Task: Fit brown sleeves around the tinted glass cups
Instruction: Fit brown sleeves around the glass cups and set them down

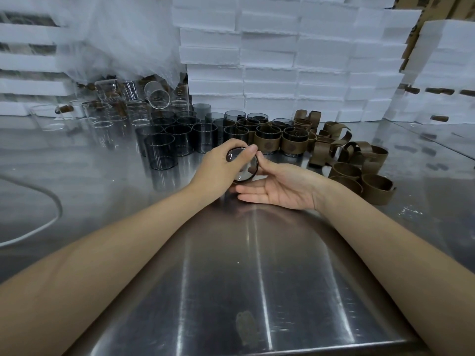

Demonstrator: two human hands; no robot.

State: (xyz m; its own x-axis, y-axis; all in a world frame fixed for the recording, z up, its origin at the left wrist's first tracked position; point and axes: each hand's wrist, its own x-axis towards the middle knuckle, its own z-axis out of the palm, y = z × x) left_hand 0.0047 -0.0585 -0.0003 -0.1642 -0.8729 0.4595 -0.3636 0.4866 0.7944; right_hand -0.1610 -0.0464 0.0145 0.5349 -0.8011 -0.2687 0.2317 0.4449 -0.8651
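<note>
My left hand (217,170) grips a tinted glass cup (244,167) tipped on its side, base toward me, over the steel table. A thin brown edge shows at the cup's right rim. My right hand (280,187) lies palm up beside it; thumb and forefinger touch the cup's right edge, the other fingers are straight beneath. Bare tinted cups (164,150) stand in a cluster behind on the left. Cups wearing brown sleeves (267,142) stand behind the hands. Loose brown sleeves (359,170) lie in a heap to the right.
Clear glass cups (108,116) crowd the back left under a sheet of white netting (115,42). Stacked white foam boxes (282,60) wall off the back. A white cable (38,222) curves over the steel table (257,278) at left.
</note>
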